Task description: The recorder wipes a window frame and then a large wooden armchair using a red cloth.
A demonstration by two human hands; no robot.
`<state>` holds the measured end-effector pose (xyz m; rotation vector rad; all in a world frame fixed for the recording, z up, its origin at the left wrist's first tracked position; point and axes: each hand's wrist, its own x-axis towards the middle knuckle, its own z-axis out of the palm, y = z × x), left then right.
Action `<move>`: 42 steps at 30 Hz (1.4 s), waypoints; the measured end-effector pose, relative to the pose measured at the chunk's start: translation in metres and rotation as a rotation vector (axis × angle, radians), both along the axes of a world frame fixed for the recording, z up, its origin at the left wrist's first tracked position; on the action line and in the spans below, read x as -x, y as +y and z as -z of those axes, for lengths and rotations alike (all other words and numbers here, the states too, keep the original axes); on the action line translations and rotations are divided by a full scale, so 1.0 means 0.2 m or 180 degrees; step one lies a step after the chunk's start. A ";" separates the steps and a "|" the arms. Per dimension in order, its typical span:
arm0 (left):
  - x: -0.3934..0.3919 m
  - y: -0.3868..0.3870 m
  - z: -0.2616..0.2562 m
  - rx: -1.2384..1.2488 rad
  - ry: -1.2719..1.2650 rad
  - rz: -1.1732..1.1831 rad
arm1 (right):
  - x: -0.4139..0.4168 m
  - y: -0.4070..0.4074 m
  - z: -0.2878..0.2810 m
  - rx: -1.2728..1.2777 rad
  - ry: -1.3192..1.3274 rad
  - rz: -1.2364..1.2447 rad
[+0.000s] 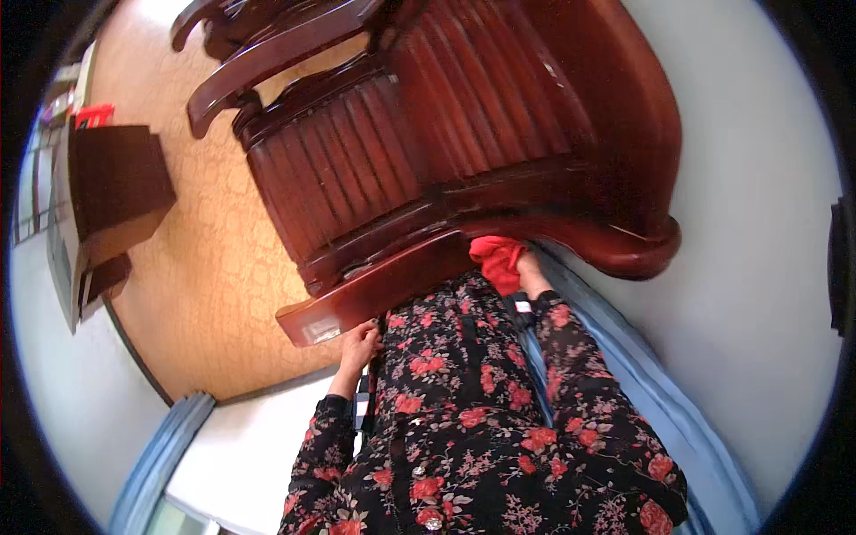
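My right hand (529, 269) grips a bunched red cloth (496, 261) at the rear end of a wooden armrest (394, 281), beside my body. The armrest belongs to a dark red, polished wooden bench (348, 174) with a slatted seat and a slatted backrest (481, 93). Past the armrest's front end, close against my floral garment, is my left hand (360, 346). Its fingers are curled, and I cannot tell whether they hold anything.
A curved top rail (652, 154) caps the backrest along the pale wall (742, 167). Blue curtains (622, 348) hang at my right. Another armrest (267, 73) stands at the seat's far end. Across the tan patterned floor (207, 254) is a dark brown cabinet (117, 187).
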<state>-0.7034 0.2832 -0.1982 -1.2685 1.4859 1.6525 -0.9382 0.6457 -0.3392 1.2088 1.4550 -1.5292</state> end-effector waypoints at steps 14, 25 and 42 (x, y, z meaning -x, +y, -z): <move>0.43 0.23 -0.21 -0.0689 0.0915 -0.1485 | -0.10 -1.05 -0.95 0.1833 0.1806 -0.4257; 0.10 -0.06 -0.14 0.3507 0.1279 0.2478 | 0.04 -0.88 -0.78 0.0205 0.0228 -0.4336; -0.43 -0.93 -0.01 0.2896 0.0064 -0.0476 | 0.07 -0.85 -0.71 -0.0307 0.0696 -0.5225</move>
